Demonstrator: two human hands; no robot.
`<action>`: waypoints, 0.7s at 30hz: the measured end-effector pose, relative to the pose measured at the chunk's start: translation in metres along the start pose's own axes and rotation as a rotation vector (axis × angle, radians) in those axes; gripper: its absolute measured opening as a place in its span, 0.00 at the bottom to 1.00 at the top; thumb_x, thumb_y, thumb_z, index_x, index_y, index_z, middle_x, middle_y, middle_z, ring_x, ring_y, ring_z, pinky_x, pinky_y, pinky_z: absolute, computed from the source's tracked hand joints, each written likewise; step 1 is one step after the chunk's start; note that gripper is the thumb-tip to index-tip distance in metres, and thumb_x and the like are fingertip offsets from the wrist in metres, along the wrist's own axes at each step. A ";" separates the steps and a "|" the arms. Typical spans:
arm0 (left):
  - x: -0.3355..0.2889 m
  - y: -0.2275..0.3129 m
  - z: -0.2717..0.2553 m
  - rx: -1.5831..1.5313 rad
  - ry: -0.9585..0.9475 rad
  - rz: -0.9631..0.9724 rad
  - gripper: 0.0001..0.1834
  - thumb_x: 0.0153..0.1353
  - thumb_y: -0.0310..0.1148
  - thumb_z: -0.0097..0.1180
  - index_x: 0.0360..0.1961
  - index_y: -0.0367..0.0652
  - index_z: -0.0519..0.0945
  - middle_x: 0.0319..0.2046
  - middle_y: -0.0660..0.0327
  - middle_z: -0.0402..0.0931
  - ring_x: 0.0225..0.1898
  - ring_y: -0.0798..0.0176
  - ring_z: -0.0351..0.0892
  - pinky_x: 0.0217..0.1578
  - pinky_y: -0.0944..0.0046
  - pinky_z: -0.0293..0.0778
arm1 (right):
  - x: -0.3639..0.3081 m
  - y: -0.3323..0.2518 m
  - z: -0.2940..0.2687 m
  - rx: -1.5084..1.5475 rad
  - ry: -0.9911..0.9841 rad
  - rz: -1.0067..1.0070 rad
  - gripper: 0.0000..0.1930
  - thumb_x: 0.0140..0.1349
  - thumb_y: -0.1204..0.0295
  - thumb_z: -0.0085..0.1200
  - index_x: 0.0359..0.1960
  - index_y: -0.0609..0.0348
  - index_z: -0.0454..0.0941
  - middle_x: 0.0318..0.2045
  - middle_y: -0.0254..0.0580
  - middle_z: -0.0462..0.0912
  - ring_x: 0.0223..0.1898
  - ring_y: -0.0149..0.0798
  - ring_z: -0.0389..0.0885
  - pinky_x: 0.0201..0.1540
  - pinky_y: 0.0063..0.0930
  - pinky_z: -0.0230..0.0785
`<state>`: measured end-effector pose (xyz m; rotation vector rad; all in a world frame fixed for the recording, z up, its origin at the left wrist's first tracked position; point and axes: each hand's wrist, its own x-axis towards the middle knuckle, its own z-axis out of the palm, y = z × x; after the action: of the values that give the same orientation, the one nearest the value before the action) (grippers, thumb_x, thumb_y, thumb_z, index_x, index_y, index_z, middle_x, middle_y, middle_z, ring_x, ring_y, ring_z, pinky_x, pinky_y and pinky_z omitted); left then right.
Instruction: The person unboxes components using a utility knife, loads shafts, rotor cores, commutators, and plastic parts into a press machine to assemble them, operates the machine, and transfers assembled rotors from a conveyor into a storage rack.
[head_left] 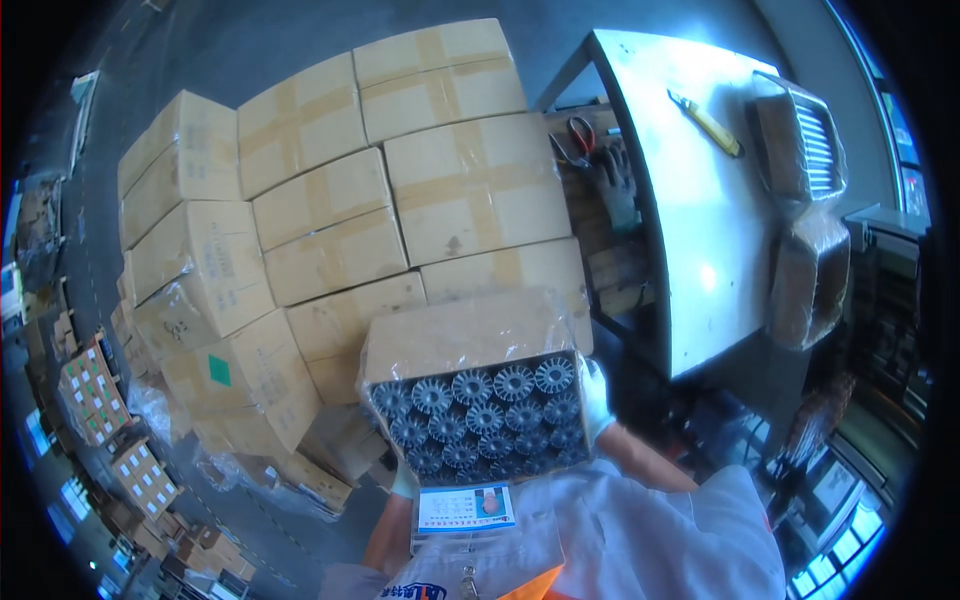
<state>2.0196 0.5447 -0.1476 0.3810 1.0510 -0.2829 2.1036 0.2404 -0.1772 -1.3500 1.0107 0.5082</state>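
Observation:
Close in front of my body is a cardboard box (465, 338) in clear plastic film. Its side toward me is open, showing rows of dark, toothed, gear-like parts (485, 418). My right hand (597, 398), in a white glove, is closed on the box's right side, its fingertips out of sight behind it. At the lower left corner, my left hand (404, 482) supports the box; only the glove's wrist end shows, the fingers hidden by the box. Just beyond is a stack of taped cardboard cartons (480, 180), which the box overlaps in view.
A white-topped table (700, 230) stands at the right, carrying a yellow utility knife (712, 125) and two film-wrapped packs (808, 275). On a shelf below lie red-handled pliers (577, 140) and a grey glove (618, 190). Loose plastic film (260, 475) trails on the floor at left.

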 end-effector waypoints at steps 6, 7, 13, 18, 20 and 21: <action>0.001 0.008 -0.005 0.041 0.008 0.003 0.31 0.74 0.46 0.44 0.72 0.42 0.61 0.65 0.52 0.70 0.61 0.50 0.74 0.59 0.51 0.73 | 0.023 0.059 -0.023 0.105 -0.202 0.220 0.27 0.73 0.55 0.54 0.63 0.62 0.69 0.50 0.42 0.80 0.49 0.32 0.77 0.52 0.27 0.72; 0.003 0.008 -0.007 0.050 0.017 -0.005 0.31 0.74 0.46 0.44 0.72 0.41 0.61 0.65 0.52 0.70 0.61 0.50 0.74 0.59 0.51 0.74 | 0.031 0.062 -0.027 0.054 -0.364 0.222 0.28 0.74 0.54 0.51 0.66 0.63 0.66 0.54 0.42 0.79 0.52 0.33 0.76 0.55 0.26 0.71; 0.004 0.012 -0.015 0.080 0.022 0.006 0.31 0.74 0.44 0.44 0.72 0.41 0.61 0.65 0.51 0.70 0.61 0.51 0.75 0.58 0.52 0.74 | 0.039 0.052 -0.009 -0.030 -0.610 0.158 0.29 0.77 0.54 0.46 0.68 0.64 0.64 0.58 0.42 0.77 0.56 0.33 0.75 0.60 0.27 0.68; 0.005 0.018 -0.014 0.105 0.026 0.011 0.31 0.73 0.43 0.44 0.72 0.40 0.61 0.65 0.51 0.71 0.60 0.51 0.75 0.56 0.53 0.74 | 0.029 0.061 -0.002 0.011 -0.556 0.136 0.29 0.77 0.53 0.44 0.69 0.64 0.65 0.59 0.41 0.77 0.57 0.33 0.75 0.62 0.27 0.67; 0.003 0.020 -0.015 0.113 0.030 0.016 0.30 0.73 0.43 0.44 0.72 0.40 0.61 0.65 0.51 0.71 0.60 0.51 0.75 0.56 0.53 0.74 | 0.022 0.063 -0.004 0.046 -0.529 0.137 0.29 0.77 0.53 0.44 0.69 0.64 0.65 0.60 0.41 0.77 0.57 0.33 0.74 0.62 0.28 0.66; 0.002 0.020 -0.015 0.120 0.036 0.018 0.30 0.73 0.43 0.44 0.72 0.40 0.61 0.65 0.51 0.71 0.60 0.51 0.75 0.56 0.53 0.74 | 0.019 0.063 -0.006 0.062 -0.519 0.135 0.29 0.77 0.53 0.43 0.69 0.64 0.65 0.60 0.41 0.77 0.57 0.33 0.74 0.62 0.28 0.66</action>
<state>2.0164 0.5691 -0.1528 0.5047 1.0678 -0.3255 2.0606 0.2425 -0.2267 -1.0205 0.6813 0.8688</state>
